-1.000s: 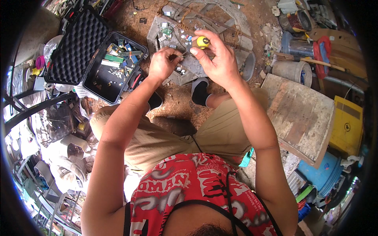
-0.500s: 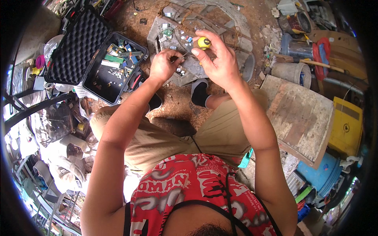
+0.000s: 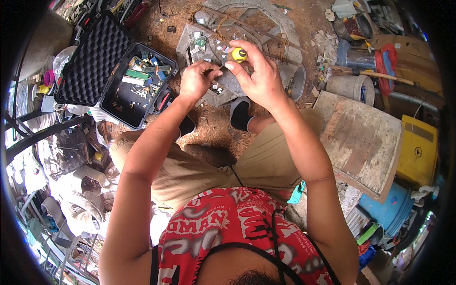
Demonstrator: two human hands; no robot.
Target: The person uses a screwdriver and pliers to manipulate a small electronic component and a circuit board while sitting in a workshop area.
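Note:
My right hand [image 3: 260,75] is wrapped round a screwdriver with a yellow handle [image 3: 239,54], whose butt points up at me. Fingers pinched, my left hand [image 3: 198,80] meets the right thumb; what it grips is small and mostly covered by the fingertips. Both hands are above a flat grey slab [image 3: 227,81] that lies on a worn wooden board. Beyond the left hand, a green circuit board piece [image 3: 200,42] lies among small chips and metal bits.
To the left stands an open black case [image 3: 124,107] with a foam-lined lid [image 3: 95,59], holding circuit boards and small parts. On the right are a weathered wooden panel [image 3: 358,137], a yellow metal box [image 3: 417,151], a blue bucket [image 3: 387,209] and a whitish bucket [image 3: 349,88]. My feet flank the board's near edge.
My right hand has shifted left with the screwdriver, closing the gap to my left hand. The small piece in the left fingers is now more hidden.

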